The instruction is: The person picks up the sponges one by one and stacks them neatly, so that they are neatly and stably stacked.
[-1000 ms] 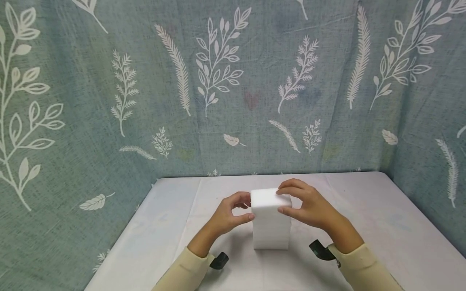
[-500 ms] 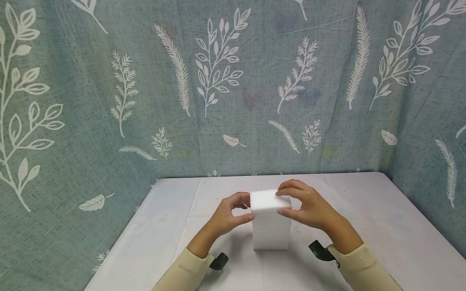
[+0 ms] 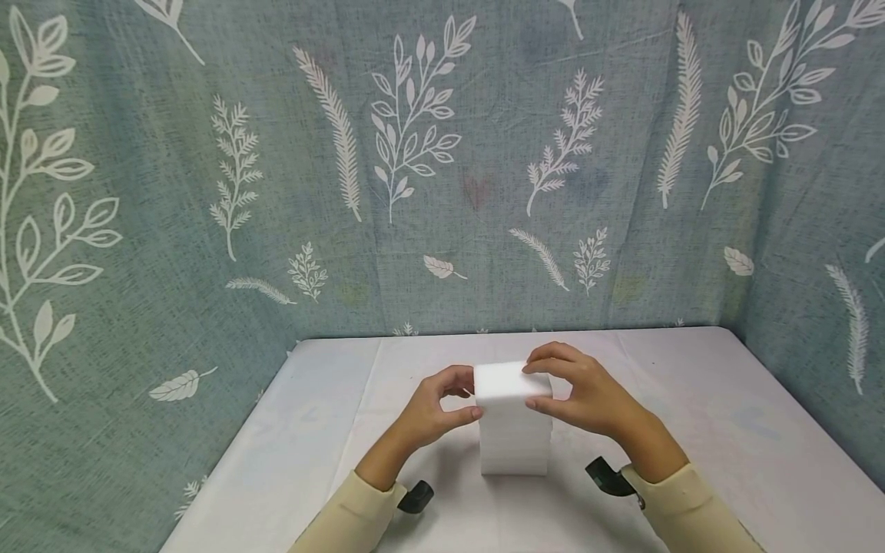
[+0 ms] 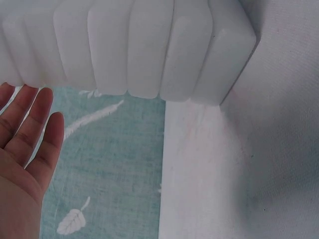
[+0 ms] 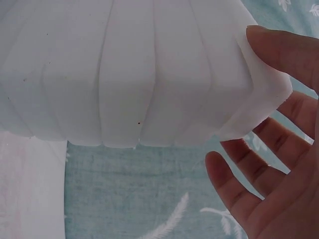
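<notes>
A tall stack of several white foam sponges stands upright on the table, seen from above in the head view. My left hand is at its upper left, thumb at the front edge and fingers going behind; in the left wrist view its fingertips meet the sponges' far edge. My right hand holds the top sponge by its right end, index finger over the top and thumb on the front. In the right wrist view, the right thumb and fingers lie on either side of the end sponge.
A white cloth covers the table. Behind and to the sides hangs a green-blue curtain with white leaf prints. Dark wrist devices stick out from both cream sleeves.
The top of the stack has shifted very slightly to the left. Both hands keep nearly the same place at the upper sponges.
</notes>
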Available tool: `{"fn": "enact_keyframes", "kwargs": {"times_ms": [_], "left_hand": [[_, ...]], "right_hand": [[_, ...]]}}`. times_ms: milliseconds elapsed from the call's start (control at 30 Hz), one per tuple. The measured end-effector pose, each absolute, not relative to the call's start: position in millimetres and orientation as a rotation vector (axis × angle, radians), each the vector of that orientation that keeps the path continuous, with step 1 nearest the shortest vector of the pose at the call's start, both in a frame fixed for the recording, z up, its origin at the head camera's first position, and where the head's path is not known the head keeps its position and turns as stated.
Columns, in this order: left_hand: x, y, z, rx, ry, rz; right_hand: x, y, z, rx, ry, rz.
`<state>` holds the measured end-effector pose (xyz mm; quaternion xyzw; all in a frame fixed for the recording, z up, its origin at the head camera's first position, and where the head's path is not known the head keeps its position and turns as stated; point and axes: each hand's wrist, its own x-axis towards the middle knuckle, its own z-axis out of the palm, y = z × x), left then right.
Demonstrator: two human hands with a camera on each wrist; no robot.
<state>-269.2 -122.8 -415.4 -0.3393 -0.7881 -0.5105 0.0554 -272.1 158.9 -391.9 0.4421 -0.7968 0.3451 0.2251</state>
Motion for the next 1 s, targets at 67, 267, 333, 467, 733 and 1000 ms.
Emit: {"fn": "enact_keyframes", "kwargs": {"times_ms": [67,267,333,467,733,1000], "left_hand": [[-264.6,-122.0,-408.9,-1.04,-2.39,-1.54],[-263.0,-121.7,-406.2,-1.053,-2.378,-1.531],[-263.1,-122.0,-406.4,-1.056,-2.373,-1.54],[-263.8,-122.1,-407.3,-1.066,-2.366,-1.545],[-262.9,-122.0,-406.0,-1.081,-2.365,-1.565],[-262.6,-122.4,-404.6,-1.074,-2.38,-1.566]], "right_hand": [[-272.2,158.9,-392.2,1.219,-2.199,0.95],[-273.6,159.2,-393.8,1.224,-2.227,0.949],[-274.0,159.4,-394.4,1.217,-2.246,0.949],[-273.6,159.4,-394.5,1.201,-2.276,0.949],[-270.9,159.3,-392.2,1.174,-2.346,1.015],[-271.5,160.3,-392.5,1.171,-2.338,0.963]]}}
